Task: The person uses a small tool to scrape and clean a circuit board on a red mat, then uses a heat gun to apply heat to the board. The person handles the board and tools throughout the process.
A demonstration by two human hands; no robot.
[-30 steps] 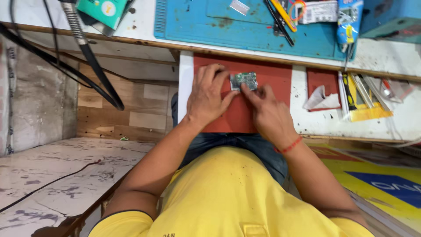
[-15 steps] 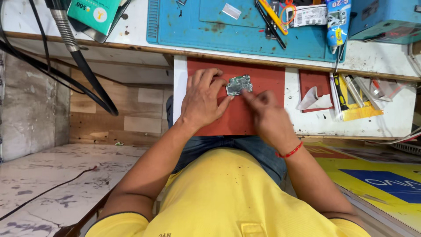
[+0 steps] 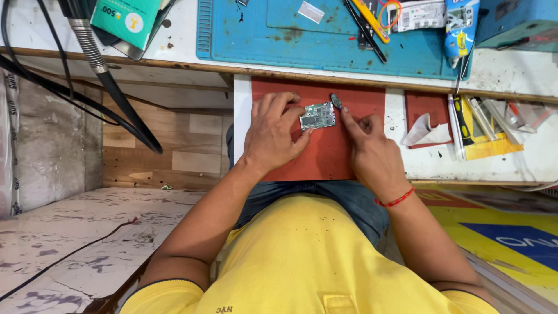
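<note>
— Where is the circuit board (image 3: 317,116)?

— It lies flat on the red mat (image 3: 325,157), on the pull-out shelf under the counter (image 3: 511,72). Its long axis runs left to right across the view, with the right end tipped slightly toward the counter.

— What is the left hand (image 3: 272,135) doing?

— It rests on the mat with its fingers loosely curled. The fingertips (image 3: 297,111) touch the board's left end and the thumb sits just below it, so the hand pinches the board lightly at that edge.

— And the right hand (image 3: 372,150)?

— Mostly closed into a loose fist. Its forefinger is stretched out and its tip lies beside the board's right end, touching a small dark oval piece (image 3: 336,101). That piece points away from the person, tilted a little left. I cannot tell whether the finger holds it or only presses on it.

— Anything nearby?

— A blue work mat (image 3: 325,40) on the counter above, and a crumpled white tissue (image 3: 426,132) to the right.
</note>
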